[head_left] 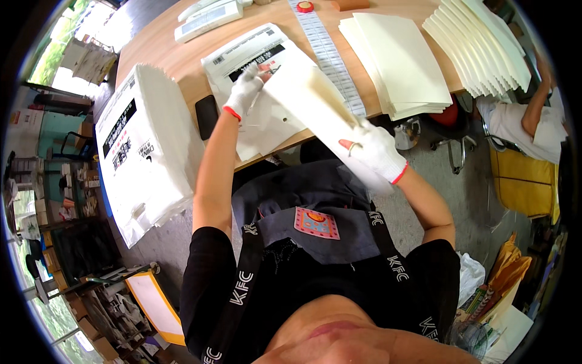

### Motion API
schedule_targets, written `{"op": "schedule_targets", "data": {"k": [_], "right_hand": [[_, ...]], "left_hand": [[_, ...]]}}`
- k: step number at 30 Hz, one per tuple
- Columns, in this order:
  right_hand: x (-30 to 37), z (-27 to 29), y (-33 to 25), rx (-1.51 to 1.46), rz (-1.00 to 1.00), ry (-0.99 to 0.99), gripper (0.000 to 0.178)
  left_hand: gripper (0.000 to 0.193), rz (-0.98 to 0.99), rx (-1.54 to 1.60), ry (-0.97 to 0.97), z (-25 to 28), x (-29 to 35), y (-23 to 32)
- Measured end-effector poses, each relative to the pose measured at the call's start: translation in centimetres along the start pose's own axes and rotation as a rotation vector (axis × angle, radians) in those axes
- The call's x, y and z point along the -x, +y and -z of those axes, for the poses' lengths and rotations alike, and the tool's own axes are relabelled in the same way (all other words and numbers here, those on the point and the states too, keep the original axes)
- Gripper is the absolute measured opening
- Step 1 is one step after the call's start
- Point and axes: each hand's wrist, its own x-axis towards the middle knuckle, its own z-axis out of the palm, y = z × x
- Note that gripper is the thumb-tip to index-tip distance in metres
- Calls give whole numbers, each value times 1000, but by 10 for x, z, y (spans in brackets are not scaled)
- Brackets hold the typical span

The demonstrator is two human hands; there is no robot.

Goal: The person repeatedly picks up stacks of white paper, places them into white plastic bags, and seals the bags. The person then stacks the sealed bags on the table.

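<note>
My right hand point(379, 151), in a white glove with a red cuff, grips a cream paper sheet point(315, 100), which is curved and slants across the near side of the table. Its far end lies over a white printed plastic bag point(267, 124). My left hand point(245, 91), gloved the same way with bare fingertips, is over that bag next to the sheet's far end. Its fingers are curled together; whatever they pinch is hidden. A black phone point(207, 117) lies left of the bag.
A thick pile of white printed bags point(151, 145) stands at the table's left edge. Cream sheets point(400, 67) and a fanned stack point(476, 45) lie at right. A long ruler strip point(327, 54) crosses the wooden table point(163, 42). Another person's arm point(533, 118) shows at far right.
</note>
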Motion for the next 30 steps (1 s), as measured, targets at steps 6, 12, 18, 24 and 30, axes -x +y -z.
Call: {"op": "schedule_targets", "data": {"k": [6, 12, 18, 24, 30], "right_hand": [[-34, 29, -42, 273, 93, -222, 41], [-53, 54, -36, -92, -68, -352, 31], [-92, -38, 27, -1411, -120, -197, 27], [-134, -60, -36, -956, 0, -100, 26], [-57, -32, -97, 132, 52, -465, 26]], "left_hand": [[31, -130, 0, -9, 14, 34, 91], [24, -289, -273, -30, -36, 94, 118], [13, -808, -581, -101, -113, 137, 80], [11, -799, -613, 55, -159, 153, 107], [22, -274, -256, 188, -98, 152, 19]]}}
